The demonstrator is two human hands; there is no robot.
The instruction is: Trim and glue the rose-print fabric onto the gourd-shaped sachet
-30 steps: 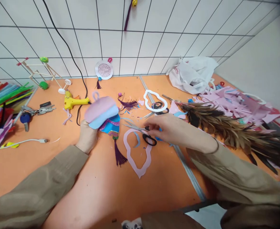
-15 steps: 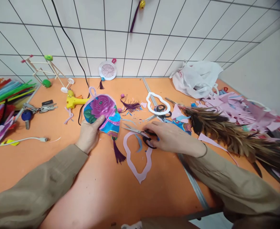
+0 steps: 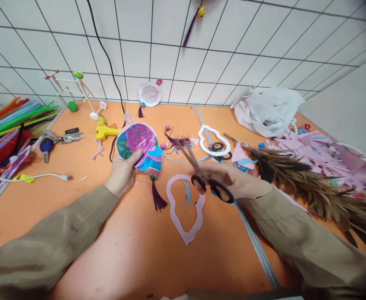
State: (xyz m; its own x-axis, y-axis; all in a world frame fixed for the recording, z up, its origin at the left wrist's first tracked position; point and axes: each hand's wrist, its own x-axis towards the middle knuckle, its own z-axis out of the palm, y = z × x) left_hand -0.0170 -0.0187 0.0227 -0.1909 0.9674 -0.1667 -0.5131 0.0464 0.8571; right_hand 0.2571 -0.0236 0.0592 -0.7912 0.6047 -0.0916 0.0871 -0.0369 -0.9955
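My left hand [image 3: 123, 173] grips a floral sachet-like ornament [image 3: 139, 141], its thumb across the purple flower print. A lilac loop tops the ornament, and a dark purple tassel [image 3: 158, 196] hangs from its lower tip. Black-handled scissors [image 3: 201, 177] are in my right hand [image 3: 229, 177], lifted above the table with blades pointing up and away; the blades are blurred. Under them lies a pink wavy paper frame [image 3: 172, 204], with a thin blue scrap [image 3: 187, 191] inside its outline. A white wavy frame [image 3: 202, 139] rests further back, partly over a second pair of scissors [image 3: 222, 149].
A yellow glue gun [image 3: 104, 131], keys [image 3: 47, 146] and a white cable [image 3: 42, 176] lie left. Feathers [image 3: 298, 175], pink scraps [image 3: 320, 154] and a white plastic bag [image 3: 267, 110] crowd the right. A stick model [image 3: 72, 91] stands at the back left.
My right hand has raised the scissors from the table and turned the blades up and away. My left hand still holds the ornament. The whole view has shifted slightly.
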